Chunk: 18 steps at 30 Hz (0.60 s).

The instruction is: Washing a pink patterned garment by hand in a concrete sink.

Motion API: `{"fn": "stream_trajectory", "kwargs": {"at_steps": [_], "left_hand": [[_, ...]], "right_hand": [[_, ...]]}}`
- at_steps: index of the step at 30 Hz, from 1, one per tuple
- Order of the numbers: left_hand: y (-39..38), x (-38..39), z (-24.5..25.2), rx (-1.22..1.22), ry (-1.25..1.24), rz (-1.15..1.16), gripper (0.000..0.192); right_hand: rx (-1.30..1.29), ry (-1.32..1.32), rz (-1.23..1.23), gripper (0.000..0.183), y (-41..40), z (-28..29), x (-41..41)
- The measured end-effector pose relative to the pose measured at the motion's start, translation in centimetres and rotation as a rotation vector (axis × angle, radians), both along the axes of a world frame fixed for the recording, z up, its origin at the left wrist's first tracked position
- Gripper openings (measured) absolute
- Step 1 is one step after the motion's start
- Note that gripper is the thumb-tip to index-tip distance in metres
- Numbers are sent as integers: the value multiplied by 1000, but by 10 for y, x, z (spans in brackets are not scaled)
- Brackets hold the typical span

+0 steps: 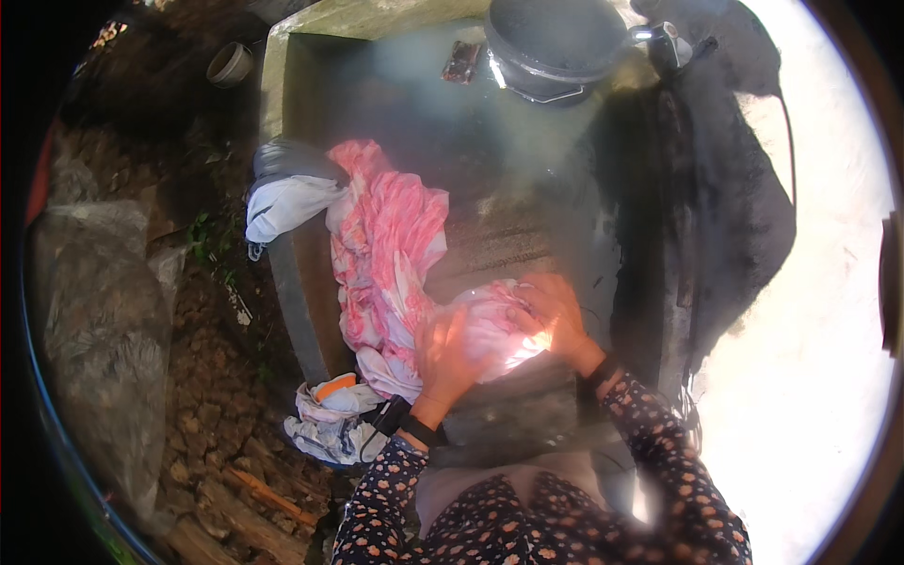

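A pink and white patterned cloth lies bunched along the left side of a concrete wash basin, and its near end curves right under both hands. My left hand rests on this cloth, fingers slightly spread; whether it grips is unclear. My right hand is at the cloth's right end with its fingers bent over the fabric, partly in bright glare. Both hands are close together at the basin's near part. Haze blurs some of the view.
A dark bucket with a wire handle stands at the basin's far end, beside a small brown packet. White and grey cloths hang over the left wall. More clothes lie at the near left corner. Outside is a small pot.
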State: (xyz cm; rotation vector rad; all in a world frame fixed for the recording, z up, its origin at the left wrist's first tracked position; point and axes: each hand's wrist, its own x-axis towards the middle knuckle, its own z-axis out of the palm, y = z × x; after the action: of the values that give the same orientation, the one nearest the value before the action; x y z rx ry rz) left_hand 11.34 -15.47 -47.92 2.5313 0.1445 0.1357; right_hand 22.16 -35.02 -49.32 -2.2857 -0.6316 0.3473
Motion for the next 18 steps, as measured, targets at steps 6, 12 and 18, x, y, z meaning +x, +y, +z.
{"fn": "stream_trajectory", "kwargs": {"at_steps": [6, 12, 18], "left_hand": [[-11, 26, -10, 10, 254, -110, 67], [2, 99, -66, 174, 127, 80, 49], [-12, 31, -5, -37, 216, 6, 60]], "right_hand": [[46, -188, -155, 23, -16, -33, -43], [-10, -212, -78, 18, 39, -77, 77], [88, -37, -68, 29, -9, -17, -1]]}}
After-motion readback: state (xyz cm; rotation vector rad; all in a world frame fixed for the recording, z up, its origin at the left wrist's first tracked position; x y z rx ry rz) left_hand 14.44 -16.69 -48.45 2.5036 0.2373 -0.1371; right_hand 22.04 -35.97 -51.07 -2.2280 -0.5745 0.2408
